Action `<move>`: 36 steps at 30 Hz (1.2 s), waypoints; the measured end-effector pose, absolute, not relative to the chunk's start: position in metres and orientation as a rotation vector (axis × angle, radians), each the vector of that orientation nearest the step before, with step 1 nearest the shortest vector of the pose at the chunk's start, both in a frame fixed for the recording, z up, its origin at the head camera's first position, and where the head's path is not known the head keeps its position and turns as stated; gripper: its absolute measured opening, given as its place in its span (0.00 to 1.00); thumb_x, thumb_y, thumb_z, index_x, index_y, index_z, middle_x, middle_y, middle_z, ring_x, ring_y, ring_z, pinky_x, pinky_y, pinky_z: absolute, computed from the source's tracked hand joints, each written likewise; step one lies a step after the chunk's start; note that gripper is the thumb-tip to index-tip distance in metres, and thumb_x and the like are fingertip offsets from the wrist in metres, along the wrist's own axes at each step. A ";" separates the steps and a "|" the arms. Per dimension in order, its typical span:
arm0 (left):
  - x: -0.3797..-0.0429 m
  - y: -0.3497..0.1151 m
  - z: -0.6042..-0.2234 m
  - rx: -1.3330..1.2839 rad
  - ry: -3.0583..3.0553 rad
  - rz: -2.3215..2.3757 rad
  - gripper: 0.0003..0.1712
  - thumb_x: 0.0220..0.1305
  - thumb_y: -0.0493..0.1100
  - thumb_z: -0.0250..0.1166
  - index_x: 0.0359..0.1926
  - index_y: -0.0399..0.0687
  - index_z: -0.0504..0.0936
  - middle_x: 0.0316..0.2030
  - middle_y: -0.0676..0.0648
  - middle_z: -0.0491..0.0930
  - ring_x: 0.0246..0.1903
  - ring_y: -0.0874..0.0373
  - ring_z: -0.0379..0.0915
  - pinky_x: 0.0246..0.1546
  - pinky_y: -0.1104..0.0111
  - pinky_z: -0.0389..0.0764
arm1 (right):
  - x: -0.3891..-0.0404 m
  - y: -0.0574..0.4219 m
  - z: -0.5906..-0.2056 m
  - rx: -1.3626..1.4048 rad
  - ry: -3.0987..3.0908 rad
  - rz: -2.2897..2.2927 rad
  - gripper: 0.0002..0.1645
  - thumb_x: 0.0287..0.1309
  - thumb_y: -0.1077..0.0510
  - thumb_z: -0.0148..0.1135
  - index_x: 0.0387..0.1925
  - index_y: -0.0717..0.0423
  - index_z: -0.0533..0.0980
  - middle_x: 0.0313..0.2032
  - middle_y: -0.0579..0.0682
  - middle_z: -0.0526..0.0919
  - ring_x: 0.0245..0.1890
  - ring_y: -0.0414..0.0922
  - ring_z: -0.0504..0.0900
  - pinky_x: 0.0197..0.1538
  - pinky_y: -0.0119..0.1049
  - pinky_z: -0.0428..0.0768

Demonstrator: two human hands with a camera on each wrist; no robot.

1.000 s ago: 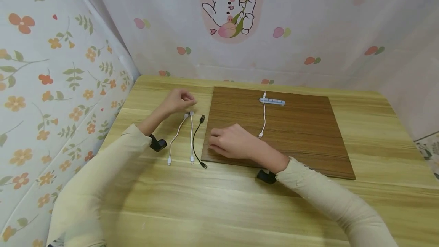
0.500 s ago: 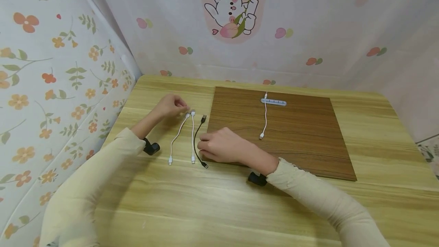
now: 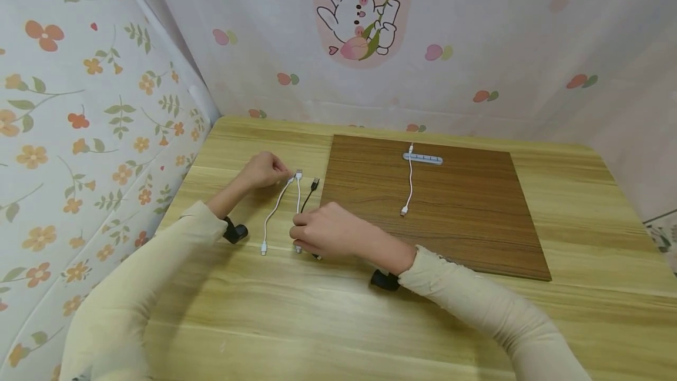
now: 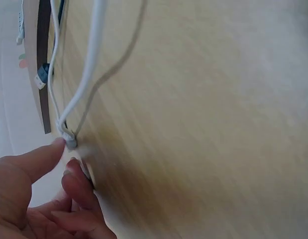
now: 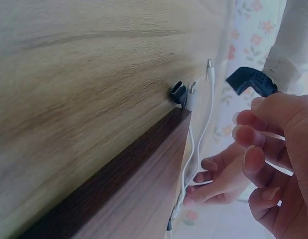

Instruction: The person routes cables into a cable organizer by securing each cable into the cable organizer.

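My left hand [image 3: 262,170] is at the upper plug of the leftmost white USB cable [image 3: 273,211]. In the left wrist view the thumb tip is right at that plug [image 4: 70,142], with a gap between thumb and fingers. A second white cable [image 3: 298,191] and a short black cable [image 3: 315,184] lie to its right. Over their lower parts hovers my right hand [image 3: 330,231], hiding some of both. The right wrist view shows its fingers [image 5: 254,159] loosely bent with nothing between them, near the black cable's connector [image 5: 178,93].
A dark brown board [image 3: 465,210] lies on the wooden table [image 3: 296,322]. Near its far edge is a pale blue cable clip strip [image 3: 431,160], with another white cable [image 3: 411,184] running across its left end. Patterned curtains [image 3: 238,63] hang behind and at left.
The right hand has moved left off the board, now over the black and middle white cables. The left hand has come down slightly to the left cable's plug.
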State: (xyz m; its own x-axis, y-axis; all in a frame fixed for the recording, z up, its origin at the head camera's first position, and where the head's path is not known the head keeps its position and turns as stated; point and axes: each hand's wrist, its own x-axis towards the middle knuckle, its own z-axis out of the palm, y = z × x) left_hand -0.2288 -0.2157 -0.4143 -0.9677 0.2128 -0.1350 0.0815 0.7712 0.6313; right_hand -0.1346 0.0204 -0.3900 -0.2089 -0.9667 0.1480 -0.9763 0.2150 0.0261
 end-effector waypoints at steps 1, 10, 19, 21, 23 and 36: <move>-0.229 -0.215 -0.414 0.230 2.757 0.969 0.14 0.67 0.44 0.70 0.33 0.35 0.88 0.24 0.47 0.82 0.21 0.59 0.68 0.25 0.69 0.68 | -0.134 0.020 -0.389 1.889 -2.348 0.105 0.11 0.73 0.51 0.59 0.32 0.45 0.80 0.28 0.40 0.70 0.21 0.34 0.68 0.20 0.31 0.66; -0.230 -0.210 -0.406 0.223 2.705 0.887 0.21 0.70 0.44 0.67 0.19 0.38 0.85 0.16 0.49 0.76 0.13 0.62 0.60 0.18 0.70 0.61 | -0.131 0.015 -0.387 1.898 -2.383 0.063 0.10 0.73 0.50 0.59 0.34 0.45 0.81 0.29 0.39 0.72 0.20 0.35 0.69 0.21 0.31 0.68; -0.229 -0.203 -0.406 0.274 2.675 0.873 0.32 0.70 0.42 0.64 0.07 0.49 0.68 0.08 0.56 0.59 0.11 0.64 0.48 0.18 0.71 0.54 | -0.128 0.011 -0.386 1.913 -2.354 0.073 0.10 0.73 0.51 0.58 0.34 0.45 0.81 0.29 0.39 0.72 0.20 0.35 0.69 0.22 0.33 0.71; -0.229 -0.204 -0.407 0.281 2.663 0.886 0.32 0.70 0.41 0.64 0.06 0.49 0.67 0.08 0.56 0.59 0.11 0.65 0.48 0.17 0.72 0.53 | -0.127 0.010 -0.387 1.915 -2.356 0.064 0.10 0.73 0.51 0.58 0.35 0.45 0.81 0.30 0.39 0.73 0.20 0.35 0.69 0.22 0.33 0.71; -0.230 -0.205 -0.408 0.272 2.644 0.910 0.32 0.70 0.40 0.63 0.06 0.49 0.66 0.08 0.56 0.58 0.11 0.65 0.47 0.17 0.72 0.52 | -0.127 0.008 -0.387 1.920 -2.361 0.055 0.10 0.73 0.51 0.58 0.36 0.45 0.82 0.31 0.40 0.74 0.21 0.35 0.69 0.23 0.33 0.71; -0.230 -0.211 -0.404 0.188 2.577 1.011 0.19 0.71 0.41 0.63 0.24 0.33 0.82 0.37 0.41 0.83 0.16 0.63 0.54 0.20 0.71 0.57 | -0.119 -0.008 -0.392 1.898 -2.371 -0.049 0.10 0.74 0.57 0.57 0.35 0.44 0.81 0.31 0.41 0.72 0.19 0.36 0.66 0.21 0.32 0.69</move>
State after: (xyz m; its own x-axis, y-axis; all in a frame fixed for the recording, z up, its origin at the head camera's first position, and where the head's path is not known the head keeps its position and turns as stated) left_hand -0.2303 -0.2108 -0.4039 -0.9247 0.2521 -0.2852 -0.0091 0.7344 0.6786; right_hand -0.1189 -0.0083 -0.3922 -0.2159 -0.9745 0.0609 -0.9712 0.2208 0.0901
